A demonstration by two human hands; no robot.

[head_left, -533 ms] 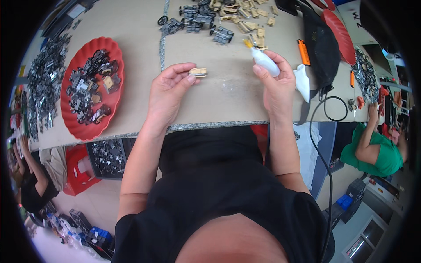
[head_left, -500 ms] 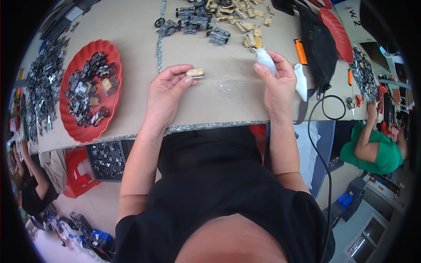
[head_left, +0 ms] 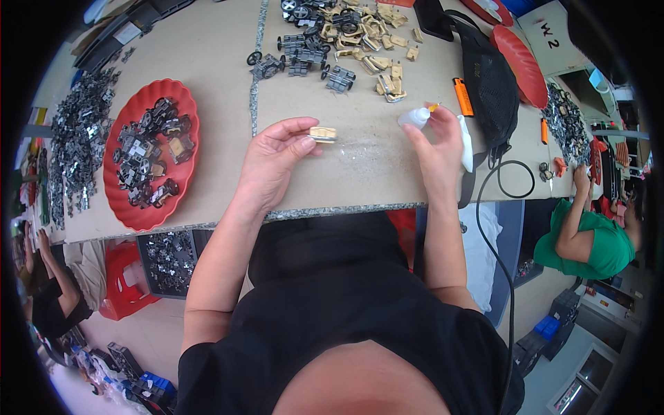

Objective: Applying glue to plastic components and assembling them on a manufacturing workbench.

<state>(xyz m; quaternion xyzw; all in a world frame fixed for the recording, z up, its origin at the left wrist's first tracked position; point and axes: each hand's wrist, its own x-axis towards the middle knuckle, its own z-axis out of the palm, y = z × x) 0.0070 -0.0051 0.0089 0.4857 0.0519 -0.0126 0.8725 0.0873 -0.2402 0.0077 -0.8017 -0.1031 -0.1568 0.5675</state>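
Observation:
Between the thumb and fingers of my left hand (head_left: pixel 275 160) is a small tan plastic toy car body (head_left: pixel 323 134), held just above the table. My right hand (head_left: pixel 437 142) grips a small white squeeze bottle (head_left: pixel 414 118) with a yellow tip, which now points up and to the right. The two hands are apart, with bare tabletop and whitish specks between them. Beyond them lie loose tan car bodies (head_left: pixel 391 88) and dark wheeled chassis (head_left: pixel 339 79). A second white bottle-like item (head_left: pixel 465 144) rests beside my right hand, partly hidden by it.
On the left a red scalloped tray (head_left: pixel 190 114) holds assembled pieces, with a heap of dark parts (head_left: pixel 76 131) beyond it. An orange lighter (head_left: pixel 463 97) and a black bag (head_left: pixel 492 83) lie at right. A black cable (head_left: pixel 492 256) hangs there. Other people (head_left: pixel 584 238) sit at both sides.
The bottle has turned in my right hand, so its yellow tip now shows. My left hand has shifted slightly right and nearer with the car body. The whole view has shifted a little.

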